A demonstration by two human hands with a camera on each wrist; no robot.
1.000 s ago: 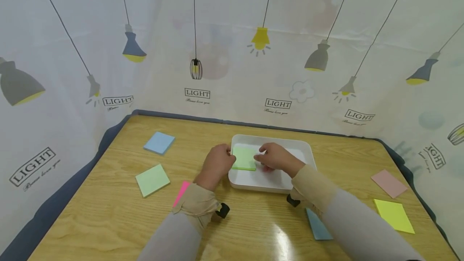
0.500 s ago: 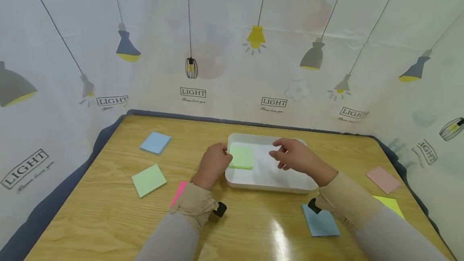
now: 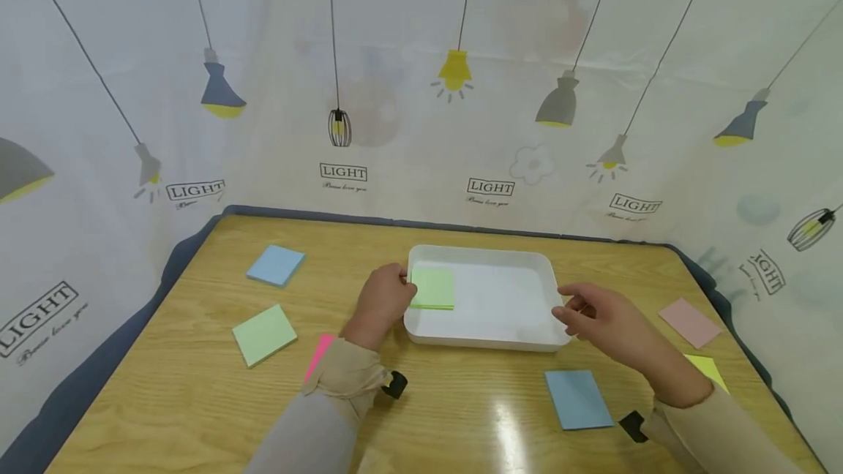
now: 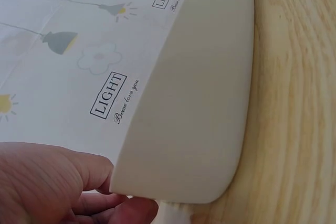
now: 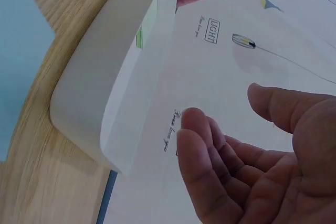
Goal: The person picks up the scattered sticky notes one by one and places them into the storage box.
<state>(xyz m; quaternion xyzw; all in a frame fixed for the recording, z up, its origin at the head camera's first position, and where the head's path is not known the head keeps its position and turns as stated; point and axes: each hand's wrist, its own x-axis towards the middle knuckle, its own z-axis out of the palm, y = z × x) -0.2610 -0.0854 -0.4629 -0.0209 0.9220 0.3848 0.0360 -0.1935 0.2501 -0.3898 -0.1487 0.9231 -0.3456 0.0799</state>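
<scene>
A shallow white tray [image 3: 503, 306] sits on the wooden table, with a light green sticky note pad [image 3: 433, 289] lying in its left end. My left hand [image 3: 378, 302] pinches the tray's left rim; in the left wrist view, its thumb and fingers grip the end of the tray wall [image 4: 189, 98]. Beside the right rim is my right hand [image 3: 609, 324], thumb and fingers apart and loosely bent. From the right wrist view, nothing lies between the fingers of that hand [image 5: 252, 166], and the tray's corner [image 5: 100, 72] stands just beyond them.
Left of the tray lie a blue pad [image 3: 275, 265], a pale green pad [image 3: 265, 335] and a pink pad [image 3: 319, 357], partly hidden by my left wrist. At right are another blue pad [image 3: 578, 401], a pale pink pad [image 3: 690, 322] and a yellow pad [image 3: 707, 370], partly behind my right arm.
My right hand has moved away from the green sticky note pad, out of the tray and over to its right rim. The left hand keeps its hold on the left rim.
</scene>
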